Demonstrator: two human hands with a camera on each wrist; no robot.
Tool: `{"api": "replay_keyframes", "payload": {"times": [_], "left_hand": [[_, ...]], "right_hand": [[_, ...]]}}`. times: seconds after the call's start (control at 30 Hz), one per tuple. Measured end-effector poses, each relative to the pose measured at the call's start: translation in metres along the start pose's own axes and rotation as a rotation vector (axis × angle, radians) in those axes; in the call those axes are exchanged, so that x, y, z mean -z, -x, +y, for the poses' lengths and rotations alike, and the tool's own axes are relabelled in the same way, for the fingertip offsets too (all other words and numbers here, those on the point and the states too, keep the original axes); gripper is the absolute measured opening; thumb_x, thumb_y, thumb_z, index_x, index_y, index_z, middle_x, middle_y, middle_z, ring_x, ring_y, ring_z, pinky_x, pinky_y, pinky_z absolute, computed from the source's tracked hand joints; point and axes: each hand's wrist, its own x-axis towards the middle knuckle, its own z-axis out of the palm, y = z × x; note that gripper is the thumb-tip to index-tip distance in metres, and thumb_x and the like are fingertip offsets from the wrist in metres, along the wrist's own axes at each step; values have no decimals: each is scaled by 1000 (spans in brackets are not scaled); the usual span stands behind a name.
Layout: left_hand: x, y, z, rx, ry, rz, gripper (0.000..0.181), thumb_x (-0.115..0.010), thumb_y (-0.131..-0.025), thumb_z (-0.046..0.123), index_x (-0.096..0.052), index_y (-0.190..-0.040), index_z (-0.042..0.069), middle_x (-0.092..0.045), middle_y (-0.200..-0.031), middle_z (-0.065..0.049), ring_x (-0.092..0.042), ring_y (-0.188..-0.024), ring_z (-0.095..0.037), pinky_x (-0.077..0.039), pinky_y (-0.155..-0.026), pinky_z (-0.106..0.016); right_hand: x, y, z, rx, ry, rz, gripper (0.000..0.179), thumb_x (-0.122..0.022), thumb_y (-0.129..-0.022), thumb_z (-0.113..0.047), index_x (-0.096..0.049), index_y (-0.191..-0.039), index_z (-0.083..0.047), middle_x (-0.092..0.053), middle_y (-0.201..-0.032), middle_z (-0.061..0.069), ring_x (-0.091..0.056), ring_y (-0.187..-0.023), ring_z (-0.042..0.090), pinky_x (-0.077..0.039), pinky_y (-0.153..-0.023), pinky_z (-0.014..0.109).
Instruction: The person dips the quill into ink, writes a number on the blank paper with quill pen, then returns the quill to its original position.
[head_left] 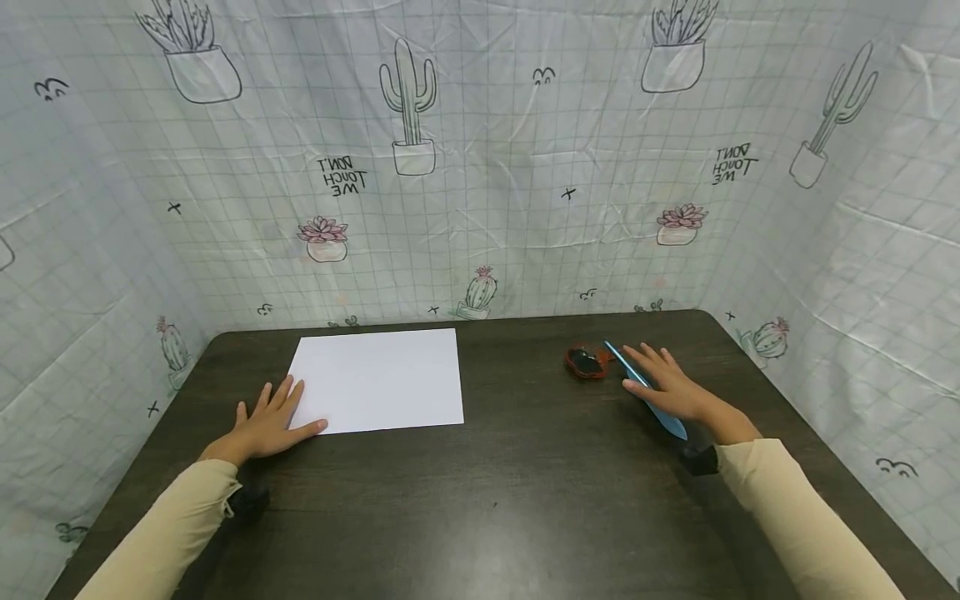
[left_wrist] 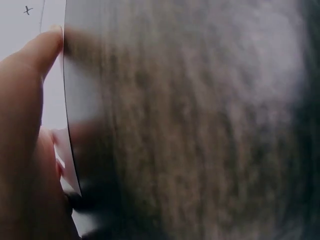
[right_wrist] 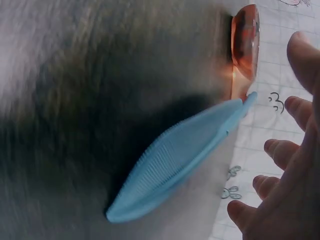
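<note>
My left hand (head_left: 264, 427) rests spread at the lower left corner of a blank white sheet of paper (head_left: 382, 379), its thumb lying along the near edge. In the left wrist view the thumb (left_wrist: 42, 52) touches the margin of the paper. Over a light blue, feather-shaped thing (right_wrist: 172, 150) with fine ribs and a thin stem, my right hand (head_left: 671, 392) is held with fingers spread. The right wrist view has the right hand (right_wrist: 295, 165) apart from that blue thing. Just beyond its stem lies a small orange-red thing (head_left: 588, 362) with a dark rounded middle; its kind is unclear.
A dark wooden table (head_left: 450, 508) carries everything. White cloth (head_left: 510, 150) printed with cacti and grid lines hangs behind it and along both sides. Dark bands sit at both wrists, below the beige sleeves (head_left: 795, 508).
</note>
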Motion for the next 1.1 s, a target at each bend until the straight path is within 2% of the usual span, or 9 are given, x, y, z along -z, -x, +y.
{"api": "replay_keyframes", "payload": {"times": [0.13,0.27,0.47,0.6,0.83,1.1], "left_hand": [[-1,0,-2,3,17,-1,102,-48,-87,68,-8,-154,2,3,-158,-24,8,-140,-54,12,-97,-77],[-4,-4,-8,3,25,-4,104,-45,-86,72,-5,-155,5,6,-159,-21,11,-140,-51,16,-97,-75],[-12,-13,-21,1,10,3,109,-41,-83,78,-3,-154,5,8,-159,-20,12,-140,-51,19,-95,-75],[-11,-13,-21,2,8,0,110,-41,-83,79,-3,-154,4,8,-159,-20,13,-140,-51,19,-95,-75],[-7,-9,-16,-1,24,-4,109,-43,-83,77,-4,-154,4,7,-159,-21,13,-140,-51,18,-95,-75],[-9,-10,-18,1,19,0,109,-42,-82,79,-4,-155,7,8,-160,-19,11,-141,-50,16,-97,-75]], "right_hand": [[-7,-5,5,38,-30,5,68,-50,-101,-32,-20,-151,2,-3,-153,37,7,-138,58,2,-104,73],[-13,-10,9,35,-16,5,67,-48,-101,-33,-21,-150,4,-11,-151,38,0,-137,59,-2,-105,72],[-18,-15,9,63,37,30,60,-46,-102,-30,-31,-146,7,-30,-146,36,-25,-134,55,-22,-104,68],[-19,-18,7,79,68,68,53,-48,-102,-26,-39,-140,11,-41,-139,35,-37,-128,52,-32,-101,65],[-20,-23,9,98,141,138,43,-52,-100,-17,-51,-131,13,-52,-129,34,-46,-120,52,-35,-98,63],[-18,-26,9,84,176,131,37,-57,-93,0,-54,-128,10,-53,-125,33,-50,-114,51,-40,-93,63]]}}
